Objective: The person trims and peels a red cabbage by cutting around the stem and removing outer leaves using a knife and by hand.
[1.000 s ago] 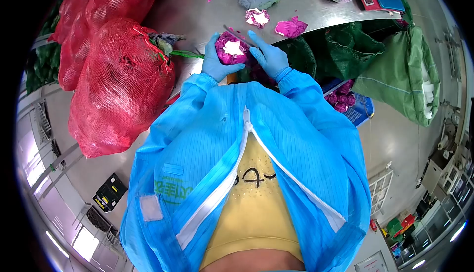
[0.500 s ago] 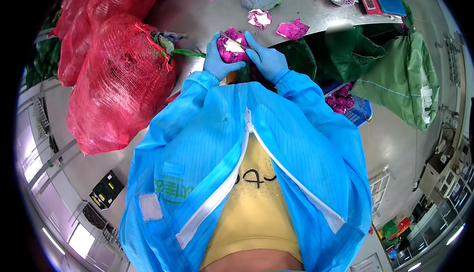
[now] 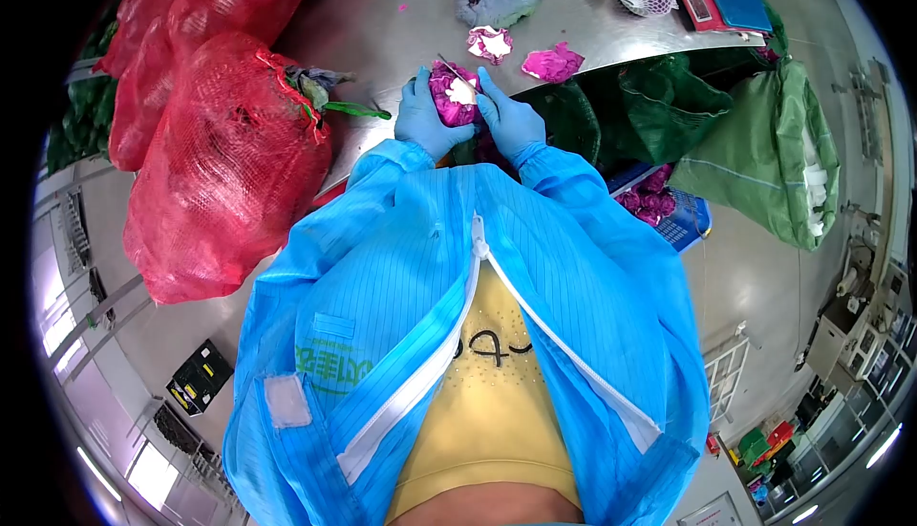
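Blue-gloved: cupping cabbage [image 3: 442, 100] near edge of table [image 3: 382, 20] in left hand [image 3: 426, 123], with fingers [image 3: 422, 81] curved around it; gripping knife [image 3: 454, 66] (hidden at the handle) in right hand [image 3: 516, 125], with fingers held close.

Bright, fairly even light; a white panel [image 3: 153, 473] at lower left is blown out, and the metal table [image 3: 382, 24] wears a pale sheen. Glints dot the red mesh sack [image 3: 224, 172], while the dark green sack [image 3: 669, 106] sinks into shadow inside. Fisheye distortion bends the edges (corners go fully black), and far equipment [image 3: 858, 349] at right looks soft
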`<act>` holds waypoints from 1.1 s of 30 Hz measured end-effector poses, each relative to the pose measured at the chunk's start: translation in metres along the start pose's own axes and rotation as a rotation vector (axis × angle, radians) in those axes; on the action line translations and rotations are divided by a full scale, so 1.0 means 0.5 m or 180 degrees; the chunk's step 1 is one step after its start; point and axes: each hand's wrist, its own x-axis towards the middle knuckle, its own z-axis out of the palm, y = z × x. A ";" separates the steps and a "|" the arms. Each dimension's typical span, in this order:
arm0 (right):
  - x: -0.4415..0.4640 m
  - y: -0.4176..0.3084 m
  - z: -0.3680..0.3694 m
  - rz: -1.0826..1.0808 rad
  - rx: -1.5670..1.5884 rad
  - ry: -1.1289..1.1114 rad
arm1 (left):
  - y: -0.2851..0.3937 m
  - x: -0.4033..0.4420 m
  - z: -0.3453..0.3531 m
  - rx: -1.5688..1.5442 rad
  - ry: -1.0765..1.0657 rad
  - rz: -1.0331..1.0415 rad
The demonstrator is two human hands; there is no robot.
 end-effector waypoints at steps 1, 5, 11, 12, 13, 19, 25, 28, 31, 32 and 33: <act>-0.002 0.004 0.008 0.0098 0.0209 0.0098 | 0.007 0.000 -0.001 0.0148 -0.0081 -0.0064; -0.012 0.007 0.034 0.0364 0.0899 0.0307 | -0.007 -0.002 0.014 0.0127 0.0056 0.0075; -0.012 0.015 0.065 0.0431 0.1685 0.0627 | -0.001 -0.006 0.018 0.0145 0.0099 0.0083; -0.005 0.022 0.069 0.0430 0.1678 0.0628 | 0.002 -0.007 0.018 0.0191 0.0101 0.0065; 0.005 0.030 0.071 0.0655 0.2232 0.0505 | 0.004 -0.009 0.018 0.0234 0.0104 0.0047; 0.001 0.011 0.035 0.0743 0.2364 0.0334 | -0.012 -0.013 0.022 0.0054 0.0165 0.0118; 0.030 0.001 0.024 0.0961 0.2867 0.0308 | -0.018 -0.014 0.019 -0.0056 0.0184 0.0153; 0.047 0.011 0.031 0.0766 0.2267 0.0267 | -0.023 -0.015 0.018 -0.0164 0.0164 0.0214; 0.064 0.011 0.033 0.0767 0.1992 0.0490 | -0.038 -0.015 0.022 -0.0295 0.0200 0.0380; 0.070 0.008 0.033 0.0767 0.1820 0.0593 | -0.048 -0.014 0.025 -0.0288 0.0189 0.0380; 0.084 0.019 0.052 0.0793 0.1766 0.0722 | -0.060 -0.014 0.032 -0.0399 0.0279 0.0471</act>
